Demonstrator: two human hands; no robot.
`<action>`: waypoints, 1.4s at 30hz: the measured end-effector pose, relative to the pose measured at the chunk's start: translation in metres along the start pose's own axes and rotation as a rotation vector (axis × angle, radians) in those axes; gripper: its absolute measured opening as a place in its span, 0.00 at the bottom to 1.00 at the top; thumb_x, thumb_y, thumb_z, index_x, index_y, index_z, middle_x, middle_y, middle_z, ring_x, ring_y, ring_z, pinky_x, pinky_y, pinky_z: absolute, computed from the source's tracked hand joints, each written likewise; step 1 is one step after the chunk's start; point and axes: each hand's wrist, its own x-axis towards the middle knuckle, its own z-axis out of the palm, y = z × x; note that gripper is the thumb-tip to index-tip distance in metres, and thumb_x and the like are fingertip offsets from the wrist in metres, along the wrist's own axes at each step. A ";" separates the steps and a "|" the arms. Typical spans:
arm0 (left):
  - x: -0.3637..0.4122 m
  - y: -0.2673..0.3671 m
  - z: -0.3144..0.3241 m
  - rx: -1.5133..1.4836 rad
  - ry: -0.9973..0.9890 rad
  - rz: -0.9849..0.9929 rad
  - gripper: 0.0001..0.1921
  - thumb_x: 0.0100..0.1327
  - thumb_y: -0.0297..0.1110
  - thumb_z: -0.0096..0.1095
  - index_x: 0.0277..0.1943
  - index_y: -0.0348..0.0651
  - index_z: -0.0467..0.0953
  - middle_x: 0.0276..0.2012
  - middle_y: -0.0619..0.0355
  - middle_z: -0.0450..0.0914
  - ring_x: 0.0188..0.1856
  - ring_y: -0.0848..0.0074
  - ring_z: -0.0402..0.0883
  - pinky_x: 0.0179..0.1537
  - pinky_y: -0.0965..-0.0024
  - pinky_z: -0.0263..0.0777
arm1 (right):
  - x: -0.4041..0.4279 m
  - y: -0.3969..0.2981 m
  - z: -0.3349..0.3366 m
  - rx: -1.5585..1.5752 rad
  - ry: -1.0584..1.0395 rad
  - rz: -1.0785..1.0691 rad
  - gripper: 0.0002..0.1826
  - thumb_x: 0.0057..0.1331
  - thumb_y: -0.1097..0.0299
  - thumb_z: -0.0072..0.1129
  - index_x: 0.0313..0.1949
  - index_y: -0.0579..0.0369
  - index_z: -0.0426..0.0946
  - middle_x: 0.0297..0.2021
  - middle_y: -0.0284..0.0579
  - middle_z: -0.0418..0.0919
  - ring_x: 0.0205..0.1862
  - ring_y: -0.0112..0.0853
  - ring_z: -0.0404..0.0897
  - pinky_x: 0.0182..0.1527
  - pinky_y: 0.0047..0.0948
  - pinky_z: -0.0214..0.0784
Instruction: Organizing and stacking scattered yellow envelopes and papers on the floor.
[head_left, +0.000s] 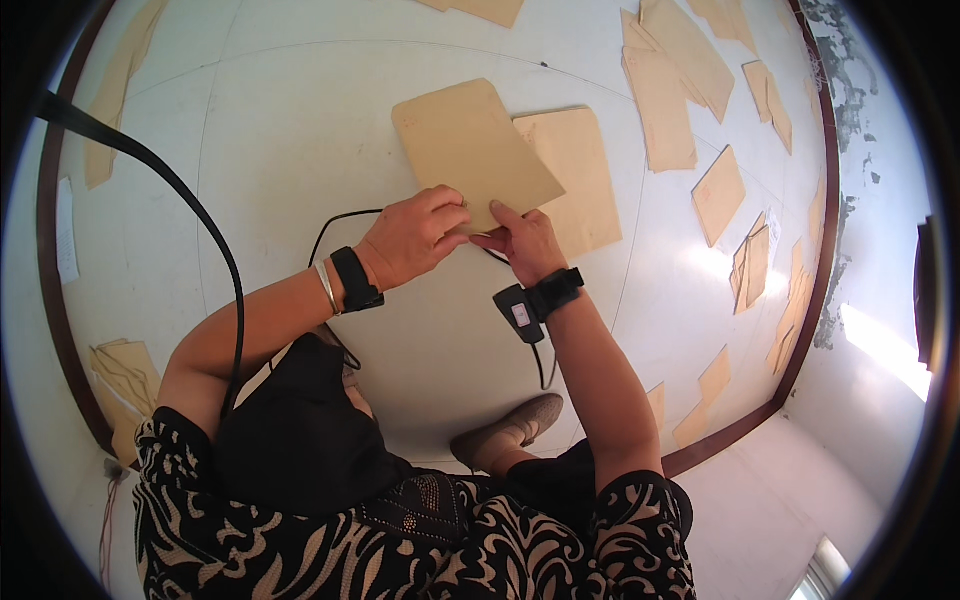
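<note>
A tan kraft-paper envelope (469, 142) is held by its near end in front of me. My right hand (525, 236) pinches that end between thumb and fingers. My left hand (420, 232) has its fingers bent at the same end, thumb and fingertips on the paper; what lies under its curled fingers is hidden. Under the held envelope and to its right, a second kraft-paper envelope (581, 180) lies on the pale tiled floor (300, 135). Faint reddish print shows on both.
Several kraft envelopes (667, 105) lie scattered at right, and a bundle (124, 375) lies at far left. A black cable (187, 199) arches past my left arm. My shoe (514, 431) rests on the floor. A stained wall (862, 187) bounds the right side.
</note>
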 end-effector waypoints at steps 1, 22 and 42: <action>0.000 -0.001 0.000 -0.003 -0.004 0.001 0.07 0.55 0.26 0.63 0.37 0.41 0.74 0.38 0.57 0.75 0.36 0.69 0.78 0.35 0.70 0.74 | 0.003 0.005 -0.004 -0.019 0.087 -0.051 0.20 0.66 0.64 0.53 0.50 0.67 0.69 0.46 0.54 0.75 0.44 0.37 0.79 0.43 0.34 0.77; -0.011 -0.024 -0.014 -0.886 -0.128 -1.019 0.13 0.66 0.35 0.47 0.49 0.37 0.67 0.36 0.55 0.76 0.33 0.75 0.79 0.35 0.73 0.74 | -0.007 -0.013 -0.095 -0.058 0.423 -0.266 0.15 0.64 0.68 0.54 0.50 0.58 0.70 0.42 0.44 0.77 0.39 0.35 0.80 0.39 0.35 0.78; -0.036 -0.059 -0.075 -0.584 -0.089 -0.966 0.13 0.64 0.31 0.50 0.50 0.38 0.67 0.35 0.60 0.74 0.32 0.80 0.78 0.33 0.77 0.72 | -0.011 0.022 -0.187 -0.377 0.848 0.109 0.20 0.55 0.58 0.67 0.25 0.61 0.68 0.14 0.37 0.66 0.16 0.30 0.74 0.13 0.25 0.66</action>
